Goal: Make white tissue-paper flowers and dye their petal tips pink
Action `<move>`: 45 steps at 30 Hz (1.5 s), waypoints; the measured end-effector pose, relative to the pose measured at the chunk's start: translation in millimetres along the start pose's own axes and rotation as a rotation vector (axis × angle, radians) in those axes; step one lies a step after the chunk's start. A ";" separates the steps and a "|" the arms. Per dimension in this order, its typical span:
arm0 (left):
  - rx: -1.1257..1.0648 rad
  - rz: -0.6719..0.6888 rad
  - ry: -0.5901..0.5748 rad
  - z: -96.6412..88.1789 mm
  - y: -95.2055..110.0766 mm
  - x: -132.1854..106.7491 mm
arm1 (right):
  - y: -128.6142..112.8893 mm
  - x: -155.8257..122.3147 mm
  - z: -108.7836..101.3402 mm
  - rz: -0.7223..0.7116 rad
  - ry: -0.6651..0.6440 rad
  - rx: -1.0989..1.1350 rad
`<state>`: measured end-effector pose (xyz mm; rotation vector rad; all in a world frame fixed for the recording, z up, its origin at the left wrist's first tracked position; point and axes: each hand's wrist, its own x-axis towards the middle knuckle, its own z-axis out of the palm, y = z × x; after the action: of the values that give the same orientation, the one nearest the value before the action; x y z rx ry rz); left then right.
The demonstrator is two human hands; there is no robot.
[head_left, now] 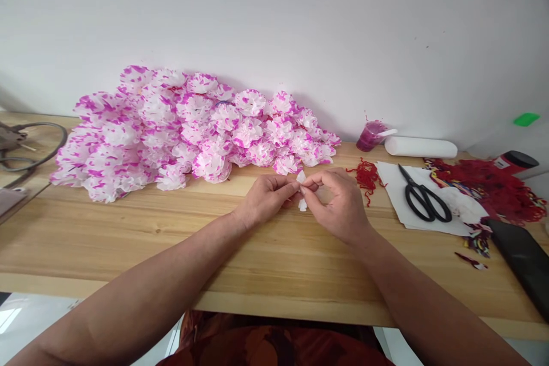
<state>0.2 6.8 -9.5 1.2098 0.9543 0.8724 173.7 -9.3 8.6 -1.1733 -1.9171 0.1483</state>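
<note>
Both hands meet at the middle of the wooden table, pinching a small folded strip of white paper (302,205). My left hand (268,197) is closed, its thumb and forefinger gripping the strip from the left. From the right, the thumb and forefinger of my right hand (337,197) pinch it too. The strip's upper and lower ends stick out; its middle is hidden by the fingertips. Just behind the hands lies a large heap of white paper flowers (206,131) with magenta-dyed edges. A small pile of red yarn pieces (368,177) rests right of my right hand.
Black scissors (424,197) lie on white paper sheets (392,189) at the right. Beyond them are a plastic cup with magenta liquid (371,136), a white roll (420,147), a red yarn heap (497,189) and a dark phone-like slab (521,260). A cable (60,137) loops at far left.
</note>
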 end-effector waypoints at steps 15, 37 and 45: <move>0.025 -0.111 0.021 -2.6 12.8 0.3 | 2.4 -0.1 2.7 0.065 -0.041 0.053; 0.098 -0.088 -0.011 -3.8 16.1 -0.1 | 1.8 -0.4 2.2 0.205 -0.117 0.157; 0.099 -0.012 -0.098 -10.4 9.6 1.5 | 2.3 0.0 1.2 0.195 -0.118 0.172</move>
<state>-9.3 13.3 -1.1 1.3185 0.9335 0.7569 174.4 -7.6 6.8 -1.2552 -1.8469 0.4880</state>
